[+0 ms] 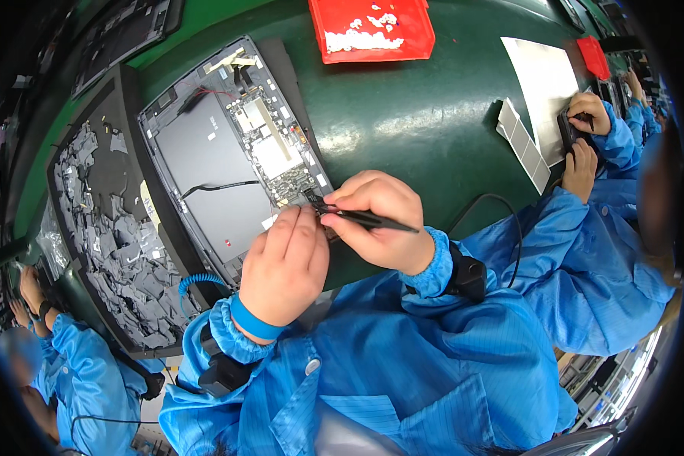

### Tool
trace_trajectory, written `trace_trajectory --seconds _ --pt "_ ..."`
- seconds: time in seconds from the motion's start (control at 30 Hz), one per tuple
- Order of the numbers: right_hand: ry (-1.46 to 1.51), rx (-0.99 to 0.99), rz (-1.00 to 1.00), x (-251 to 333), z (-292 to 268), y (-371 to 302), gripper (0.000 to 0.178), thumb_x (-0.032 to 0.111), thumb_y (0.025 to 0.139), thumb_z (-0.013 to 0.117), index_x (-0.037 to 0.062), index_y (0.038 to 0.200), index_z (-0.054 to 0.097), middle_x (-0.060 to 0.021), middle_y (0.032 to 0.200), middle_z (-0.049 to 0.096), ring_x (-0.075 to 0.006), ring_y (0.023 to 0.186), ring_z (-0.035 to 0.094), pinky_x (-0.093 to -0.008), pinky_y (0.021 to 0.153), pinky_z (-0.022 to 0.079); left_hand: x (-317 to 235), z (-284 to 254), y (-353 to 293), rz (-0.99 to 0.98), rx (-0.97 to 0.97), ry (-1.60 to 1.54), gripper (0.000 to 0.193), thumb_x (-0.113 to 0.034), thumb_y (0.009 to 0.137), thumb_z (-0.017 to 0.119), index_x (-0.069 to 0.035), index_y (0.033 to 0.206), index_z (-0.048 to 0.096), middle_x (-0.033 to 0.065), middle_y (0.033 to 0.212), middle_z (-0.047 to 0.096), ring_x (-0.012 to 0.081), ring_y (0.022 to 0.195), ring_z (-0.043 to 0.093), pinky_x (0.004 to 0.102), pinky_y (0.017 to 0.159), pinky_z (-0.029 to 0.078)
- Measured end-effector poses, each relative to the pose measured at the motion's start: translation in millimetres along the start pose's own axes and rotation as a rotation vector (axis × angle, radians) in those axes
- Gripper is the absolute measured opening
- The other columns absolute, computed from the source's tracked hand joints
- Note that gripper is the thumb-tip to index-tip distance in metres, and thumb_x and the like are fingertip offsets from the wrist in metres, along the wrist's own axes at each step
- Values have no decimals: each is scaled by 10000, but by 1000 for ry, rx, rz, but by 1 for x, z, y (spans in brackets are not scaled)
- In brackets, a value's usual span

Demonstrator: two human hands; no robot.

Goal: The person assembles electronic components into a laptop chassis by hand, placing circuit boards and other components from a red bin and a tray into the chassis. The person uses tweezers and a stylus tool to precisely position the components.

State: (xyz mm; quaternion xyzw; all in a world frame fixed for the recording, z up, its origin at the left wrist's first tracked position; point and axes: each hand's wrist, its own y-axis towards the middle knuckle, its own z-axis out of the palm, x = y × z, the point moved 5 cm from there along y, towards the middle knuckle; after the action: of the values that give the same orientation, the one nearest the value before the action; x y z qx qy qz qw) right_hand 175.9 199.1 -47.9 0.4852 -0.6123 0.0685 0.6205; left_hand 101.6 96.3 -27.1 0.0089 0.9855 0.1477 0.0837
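Observation:
An opened flat electronic device [213, 163] lies tilted in front of me, its dark casing exposing a long circuit board [262, 137] with silvery shields. My right hand [384, 216] pinches black tweezers [380, 221], their working end at the board's near end beside a small black part [314, 199]. Stretched out side by side, the fingers of my left hand [285, 262] rest on the same near corner, close to the tweezers; its thumb is hidden. A black cable [220, 187] lies across the casing. Around my left wrist is a blue band [254, 319].
Left of the device, a dark foam tray [133, 163] holds many grey scraps. A red bin [376, 30] with small white pieces stands at the far side of the green table [403, 114]. White sheets [539, 83] lie right, near a co-worker's hands [583, 167]. Another person sits left.

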Motion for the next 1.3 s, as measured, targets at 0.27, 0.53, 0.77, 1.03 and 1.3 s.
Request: trace_trajectory --seconds 0.27,0.53,0.77,1.03,1.3 --pt "137 -228 152 -7 -13 -12 225 -65 642 708 -7 782 542 -147 794 610 -198 690 609 -272 592 489 11 -3 3 -57 62 -201 254 5 627 573 4 879 543 131 1000 602 288 921 582 358 737 503" --pt "163 -241 167 -9 -12 -13 246 -75 653 703 -12 805 519 -155 811 597 -185 696 608 -259 597 501 5 0 2 34 53 -18 164 -109 666 564 -70 825 557 107 1018 599 229 963 564 281 646 492" --pt "139 -236 162 -10 -11 -13 261 -60 638 719 0 798 522 -150 787 609 -210 694 606 -276 587 484 4 0 6 -31 70 -95 186 -43 625 572 -11 807 548 117 984 600 280 927 580 335 689 500" --pt "126 -256 172 -10 -11 -13 235 -41 642 723 -2 786 542 -140 793 608 -202 716 595 -273 610 472 3 -4 1 -60 142 -135 205 20 620 542 5 825 549 155 1059 585 288 961 574 356 730 494" --pt "524 -418 587 -27 -2 -17 199 -11 674 718 -9 821 585 -102 847 589 -188 797 584 -269 687 461 60 -71 -25 -376 -241 -277 296 140 767 341 45 987 516 220 1131 549 304 1092 519 382 922 395"
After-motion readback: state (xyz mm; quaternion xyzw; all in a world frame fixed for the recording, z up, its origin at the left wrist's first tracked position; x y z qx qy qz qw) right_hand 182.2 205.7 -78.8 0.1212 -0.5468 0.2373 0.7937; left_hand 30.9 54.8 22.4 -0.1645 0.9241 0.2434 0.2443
